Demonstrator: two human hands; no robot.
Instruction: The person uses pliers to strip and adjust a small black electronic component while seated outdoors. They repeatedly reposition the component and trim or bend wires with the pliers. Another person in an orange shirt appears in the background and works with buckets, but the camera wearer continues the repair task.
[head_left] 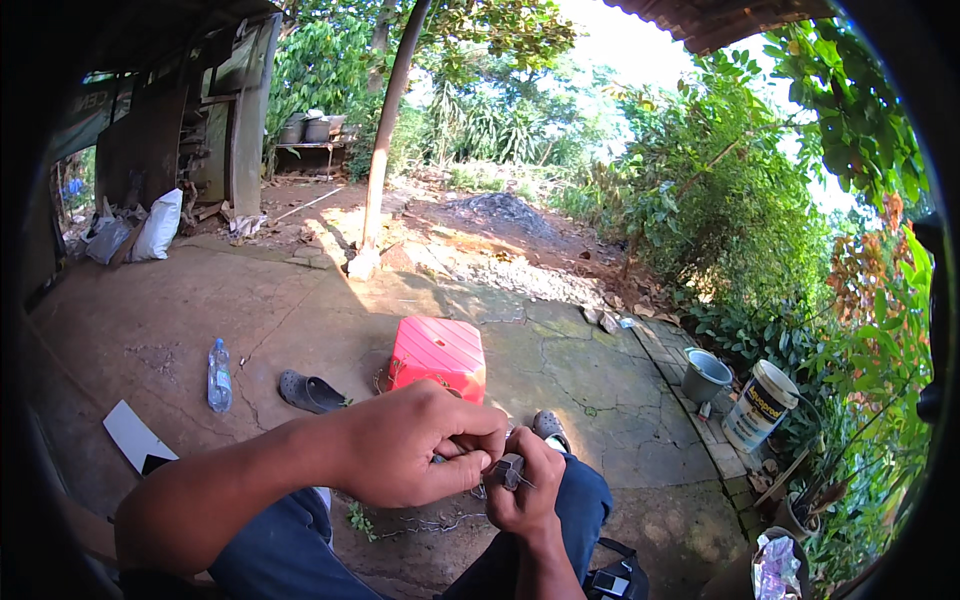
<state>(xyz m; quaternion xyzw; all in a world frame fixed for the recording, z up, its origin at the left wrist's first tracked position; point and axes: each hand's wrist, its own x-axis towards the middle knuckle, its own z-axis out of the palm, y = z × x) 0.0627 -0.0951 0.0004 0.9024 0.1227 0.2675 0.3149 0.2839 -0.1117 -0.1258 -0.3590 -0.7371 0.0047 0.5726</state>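
My left hand (433,450) is in a pinch just above my lap, its thumb and forefinger meeting beside my right hand; what lies between them is too small to make out. My right hand (528,478) is closed round a small dark grey object (508,470), possibly a tool head, with thin wire at it. Behind my hands stands a red plastic stool (437,355) with thin plant stems at its near side. Thin wire (440,525) also lies on the concrete below.
Grey clogs (312,391), a plastic bottle (220,375) and a white board (140,437) lie or stand around me on cracked concrete. At right are a grey bucket (705,375), a white pail (758,405) and a black bag (618,575). A wooden post (378,190) stands ahead; sacks (156,225) sit far left.
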